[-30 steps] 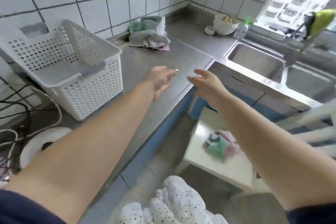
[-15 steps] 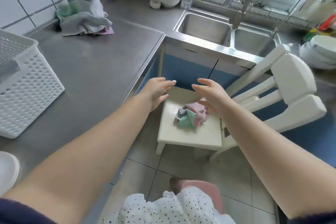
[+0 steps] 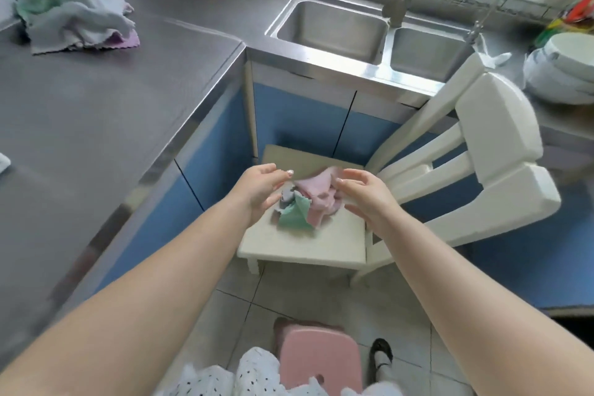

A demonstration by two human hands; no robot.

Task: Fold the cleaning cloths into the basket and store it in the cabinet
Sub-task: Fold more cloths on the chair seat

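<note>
Hands first: my left hand and right hand hover with loose fingers, holding nothing, either side of the little cloths bunched on the white chair. More cloths lie on the counter, far left of the chair.

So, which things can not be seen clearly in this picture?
- Basket: outside the head view, so its contents cannot be told.
- Cloth bundle on the chair: crumpled and partly behind the left hand and right hand; cloth count unclear.
- Cloth pile on the counter: blurred, count unclear.
- Contact: whether either hand touches the bundle cannot be told.
</note>
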